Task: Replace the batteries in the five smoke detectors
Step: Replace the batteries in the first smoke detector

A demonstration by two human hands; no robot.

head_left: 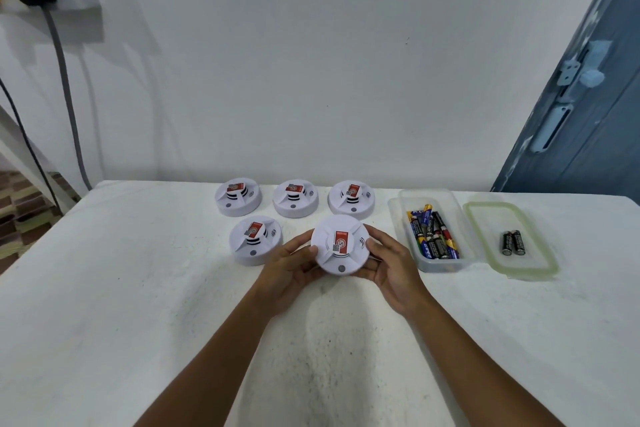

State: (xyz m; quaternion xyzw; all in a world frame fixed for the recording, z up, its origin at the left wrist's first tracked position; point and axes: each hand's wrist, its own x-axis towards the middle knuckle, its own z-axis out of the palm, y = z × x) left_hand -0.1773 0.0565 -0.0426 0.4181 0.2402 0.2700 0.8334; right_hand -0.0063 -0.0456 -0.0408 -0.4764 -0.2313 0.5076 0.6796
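Observation:
I hold a round white smoke detector (341, 244) with a red label, tilted toward me just above the table. My left hand (292, 265) grips its left rim and my right hand (389, 263) grips its right rim. Several more white detectors sit on the table: three in a back row (238, 198) (295, 198) (351, 199) and one (255, 240) to the left of my hands. A clear plastic box (403, 218) to the right holds several batteries (433, 236). Two black batteries (512, 243) lie in the box's upturned lid (485, 215).
The white table (138, 288) stands against a white wall. A blue door (588, 97) is at the right. Dark cables (65, 80) hang from a wall socket at the upper left, and floor shows past the table's left edge.

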